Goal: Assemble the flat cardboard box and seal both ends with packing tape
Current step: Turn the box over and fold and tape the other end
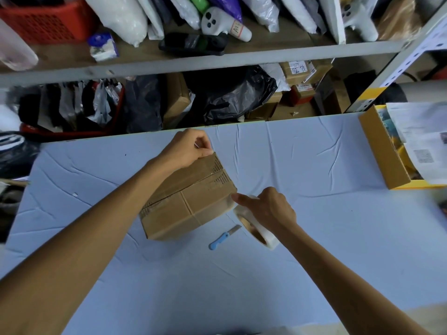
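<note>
A brown cardboard box [191,201] stands assembled on the blue table, tilted, with old tape marks along its top seam. My left hand [191,147] pinches the box's far top corner with closed fingers. My right hand [268,209] holds a roll of clear packing tape [256,228] just right of the box, its thumb pressing at the box's near right corner, where a short stretch of tape seems to run from the roll to the box.
A blue-handled utility knife [223,238] lies on the table [314,262] just in front of the box. An open yellow-brown carton [384,151] with papers sits at the right edge. Shelves with bags and boxes [217,97] stand behind the table.
</note>
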Demonstrator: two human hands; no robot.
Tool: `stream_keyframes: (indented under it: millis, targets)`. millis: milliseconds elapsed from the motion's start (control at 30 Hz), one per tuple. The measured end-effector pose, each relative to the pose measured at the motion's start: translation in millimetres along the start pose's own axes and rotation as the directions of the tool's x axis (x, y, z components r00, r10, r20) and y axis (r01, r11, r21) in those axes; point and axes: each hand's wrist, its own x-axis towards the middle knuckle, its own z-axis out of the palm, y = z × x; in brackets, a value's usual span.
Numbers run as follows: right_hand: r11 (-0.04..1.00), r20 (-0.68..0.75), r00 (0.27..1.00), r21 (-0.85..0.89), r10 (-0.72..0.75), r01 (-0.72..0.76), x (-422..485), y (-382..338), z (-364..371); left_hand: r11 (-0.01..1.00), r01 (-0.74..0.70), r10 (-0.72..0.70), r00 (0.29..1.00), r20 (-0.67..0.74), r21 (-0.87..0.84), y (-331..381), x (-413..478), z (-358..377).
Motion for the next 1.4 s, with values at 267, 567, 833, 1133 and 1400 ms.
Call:
stream_keyframes:
  millis: [267, 567, 833, 1133, 1400]
  targets:
    - [1.000, -0.006, 1.000, 0.009, -0.010, 0.010, 0.9, -0.8, 0.7, 0.999, -0.013, 0.013, 1.000, 0.015, 0.050, -0.2, -3.8, 4.5]
    - [1.000, -0.005, 1.000, 0.010, -0.029, 0.029, -0.1, -0.9, -1.7, 0.999, -0.022, 0.020, 0.996, 0.084, 0.026, 3.0, 10.7, 11.1]
    - [1.000, 0.002, 1.000, 0.019, -0.019, 0.019, 2.1, 0.7, 0.1, 0.998, -0.066, 0.061, 0.981, 0.186, 0.020, 0.5, 16.1, 9.2]
    - [1.000, 0.002, 1.000, -0.005, -0.020, 0.020, 0.4, 1.2, -1.4, 0.994, -0.022, -0.004, 0.968, 0.252, 0.103, 7.9, 22.4, 5.9]
    - [0.998, -0.003, 0.999, -0.037, -0.051, 0.050, -5.1, -1.6, -7.3, 0.979, -0.021, -0.044, 0.950, 0.308, 0.204, 21.9, 32.2, 2.9]
